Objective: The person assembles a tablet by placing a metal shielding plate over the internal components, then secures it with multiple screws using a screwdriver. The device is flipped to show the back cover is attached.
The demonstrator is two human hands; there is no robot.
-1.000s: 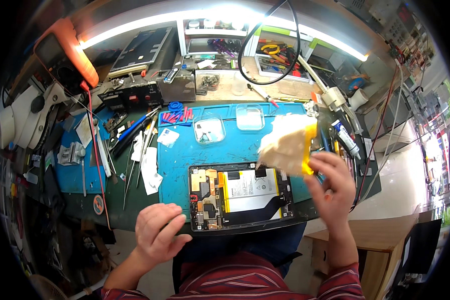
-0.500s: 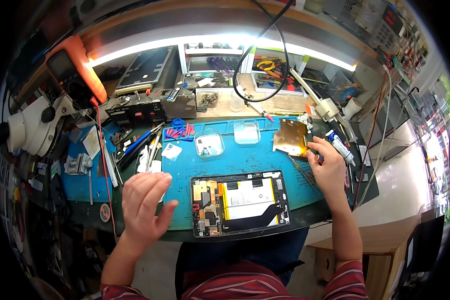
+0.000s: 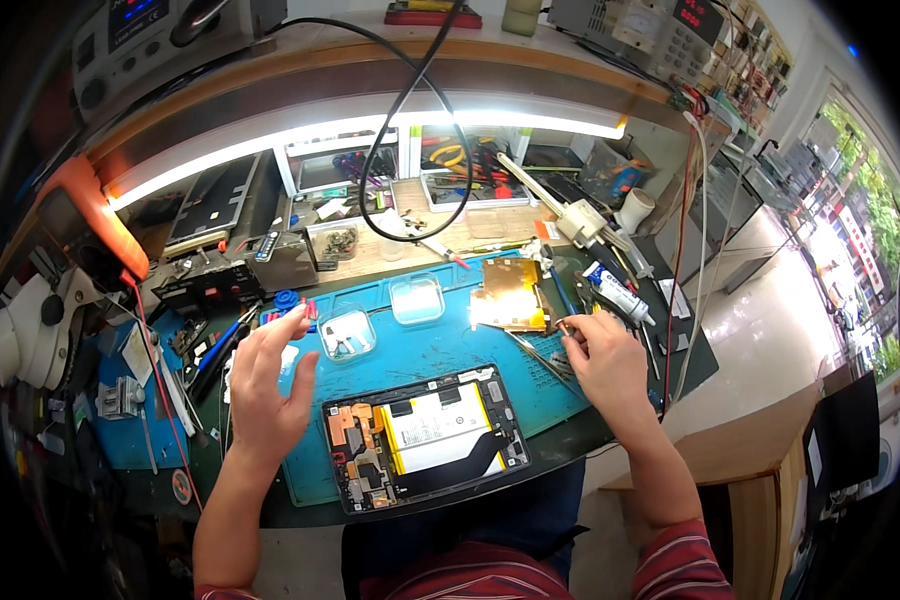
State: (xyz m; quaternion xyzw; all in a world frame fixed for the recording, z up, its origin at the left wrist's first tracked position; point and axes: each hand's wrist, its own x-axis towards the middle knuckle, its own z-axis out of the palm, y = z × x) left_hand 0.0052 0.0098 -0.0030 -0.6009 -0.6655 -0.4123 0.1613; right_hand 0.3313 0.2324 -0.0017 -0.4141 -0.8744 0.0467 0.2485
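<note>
Copper-coloured sheet on blue mat, near the right hand, fingers curled, grip indeterminable; left hand open near opened tablet.

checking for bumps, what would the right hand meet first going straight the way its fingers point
Probably the shiny gold sheet ahead of the right hand, though depth is unclear.

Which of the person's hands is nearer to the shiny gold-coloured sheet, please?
Right: the right hand is close beside the lower right corner of the sheet; the left hand is well off to its left.
</note>
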